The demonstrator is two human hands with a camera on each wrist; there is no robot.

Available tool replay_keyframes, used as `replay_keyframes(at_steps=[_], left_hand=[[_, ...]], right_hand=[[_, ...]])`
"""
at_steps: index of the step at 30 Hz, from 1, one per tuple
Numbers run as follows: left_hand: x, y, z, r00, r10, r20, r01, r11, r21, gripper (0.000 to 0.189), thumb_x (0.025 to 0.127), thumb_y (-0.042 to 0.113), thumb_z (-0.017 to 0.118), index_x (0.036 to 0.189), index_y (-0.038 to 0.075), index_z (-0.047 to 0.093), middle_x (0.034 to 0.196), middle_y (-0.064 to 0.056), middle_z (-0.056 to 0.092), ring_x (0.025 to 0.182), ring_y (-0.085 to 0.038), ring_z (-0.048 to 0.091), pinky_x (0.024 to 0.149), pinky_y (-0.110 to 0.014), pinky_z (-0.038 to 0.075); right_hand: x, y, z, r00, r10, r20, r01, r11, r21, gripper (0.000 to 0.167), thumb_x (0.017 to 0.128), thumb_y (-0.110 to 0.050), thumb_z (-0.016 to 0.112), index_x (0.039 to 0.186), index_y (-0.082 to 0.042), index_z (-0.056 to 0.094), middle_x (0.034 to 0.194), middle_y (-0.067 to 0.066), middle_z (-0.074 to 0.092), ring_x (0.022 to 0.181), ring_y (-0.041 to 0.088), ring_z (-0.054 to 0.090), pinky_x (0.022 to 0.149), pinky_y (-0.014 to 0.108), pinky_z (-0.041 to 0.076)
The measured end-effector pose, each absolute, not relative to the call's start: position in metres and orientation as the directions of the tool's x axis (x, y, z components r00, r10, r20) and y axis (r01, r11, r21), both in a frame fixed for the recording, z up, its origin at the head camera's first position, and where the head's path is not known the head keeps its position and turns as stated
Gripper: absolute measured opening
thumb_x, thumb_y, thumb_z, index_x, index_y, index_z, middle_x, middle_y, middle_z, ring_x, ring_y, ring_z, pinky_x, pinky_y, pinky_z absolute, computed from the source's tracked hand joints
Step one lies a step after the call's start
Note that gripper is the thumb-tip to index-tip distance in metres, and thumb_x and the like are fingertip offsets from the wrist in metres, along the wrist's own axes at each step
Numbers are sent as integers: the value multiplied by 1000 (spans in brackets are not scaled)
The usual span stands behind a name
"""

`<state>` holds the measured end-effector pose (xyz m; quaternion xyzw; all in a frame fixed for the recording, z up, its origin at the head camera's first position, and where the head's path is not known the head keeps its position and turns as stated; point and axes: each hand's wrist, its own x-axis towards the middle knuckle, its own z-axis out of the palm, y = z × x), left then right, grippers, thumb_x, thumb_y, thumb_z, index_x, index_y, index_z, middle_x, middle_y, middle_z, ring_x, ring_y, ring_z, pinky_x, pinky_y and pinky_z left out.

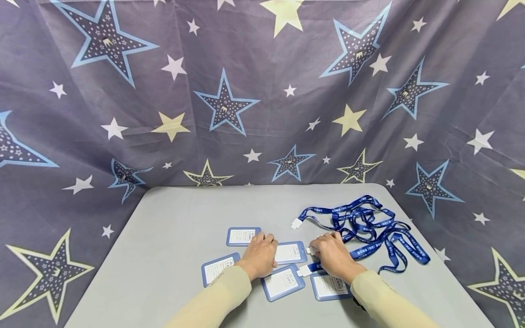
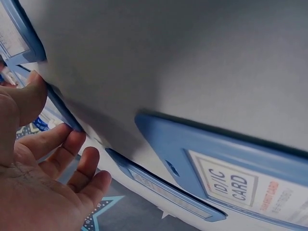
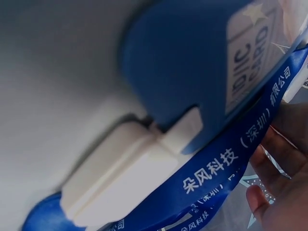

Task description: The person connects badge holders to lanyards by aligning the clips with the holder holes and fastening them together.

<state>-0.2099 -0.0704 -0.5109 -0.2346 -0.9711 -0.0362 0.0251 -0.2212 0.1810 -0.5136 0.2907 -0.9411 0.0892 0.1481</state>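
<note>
My left hand [image 1: 259,253] grips the left edge of a blue-framed ID card holder [image 1: 290,253], thumb on one side and fingers on the other in the left wrist view. Just right of that holder's slotted end, my right hand [image 1: 334,255] pinches a white lanyard clip [image 1: 310,250]; its fingertips partly cover the clip. Below, another white clip [image 1: 304,271] on a blue lanyard sits at the slot end of a second card holder [image 1: 280,284]. Close up in the right wrist view, a white clip [image 3: 130,173] has its hook at a holder's slot [image 3: 180,86].
Two more card holders [image 1: 242,236] [image 1: 217,269] lie left of my left hand, and one [image 1: 328,288] lies partly under my right wrist. Tangled blue lanyards [image 1: 369,223] spread over the right of the grey table [image 1: 172,237]. A star-patterned cloth [image 1: 246,150] hangs behind.
</note>
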Motion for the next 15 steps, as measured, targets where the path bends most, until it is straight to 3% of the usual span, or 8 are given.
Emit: replay_keyframes(at_steps=[15], left_hand=[[-211,-71,-513,-887,456,70,461,884,80,59,82,33,85,130,3,67,115,-3,61,99,-20,45,100,-41,45]], right_hand=[[-222,179,-515,-783,-527,330,-576,815,-67,23,77,-2,84,97,-11,77,97,4,76,91,25,64,90,48,40]])
